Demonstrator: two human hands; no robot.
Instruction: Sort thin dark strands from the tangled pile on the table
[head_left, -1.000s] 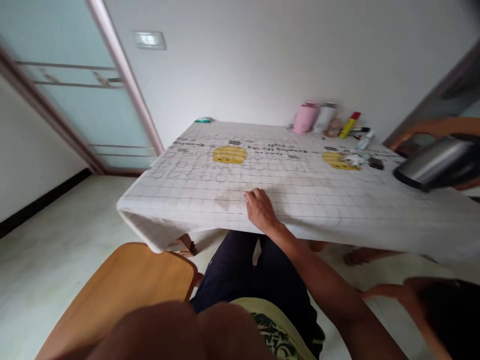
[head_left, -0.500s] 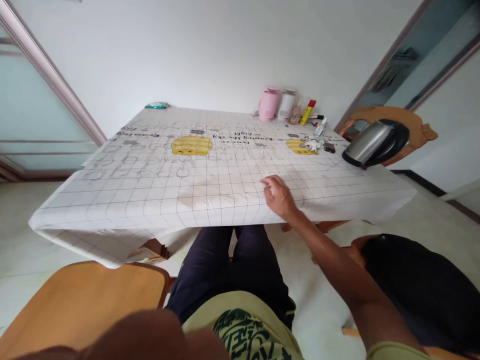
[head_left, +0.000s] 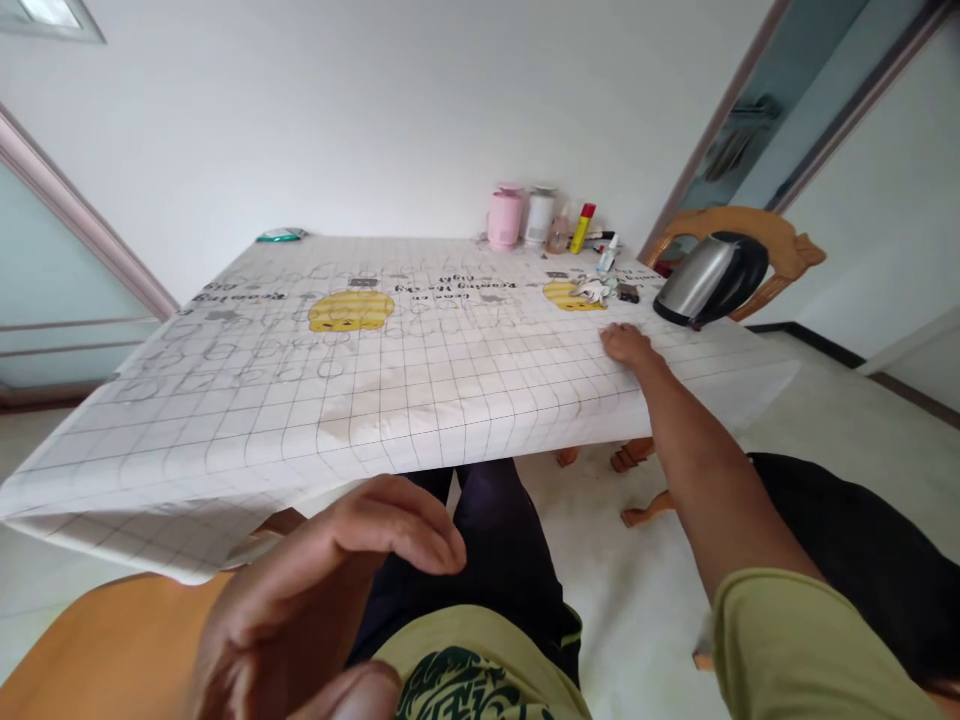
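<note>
My left hand [head_left: 322,580] is large and close to the camera, above my lap. Its fingers curve forward with the thumb apart from them, and it holds nothing. Over the right part of the checked tablecloth [head_left: 450,380] is my right hand [head_left: 628,346], back upward, fingers loosely bent and nothing seen in them. Just beyond it lies a crumpled whitish bundle [head_left: 592,290] of cloth or paper; I cannot make out which. Beside that sits a small dark item [head_left: 628,293]. A steel kettle [head_left: 694,280] with a black handle stands to the right of this hand.
Along the wall stand a pink container [head_left: 505,218], a white one [head_left: 539,215], a pump bottle [head_left: 558,232] and a yellow can with a red cap [head_left: 582,228]. A green packet [head_left: 281,235] lies far left. Chairs flank me, including one with a black cover [head_left: 855,560].
My right hand has moved right and farther over the table, toward the crumpled bundle. My left hand has risen into fuller view. The camera view has shifted slightly.
</note>
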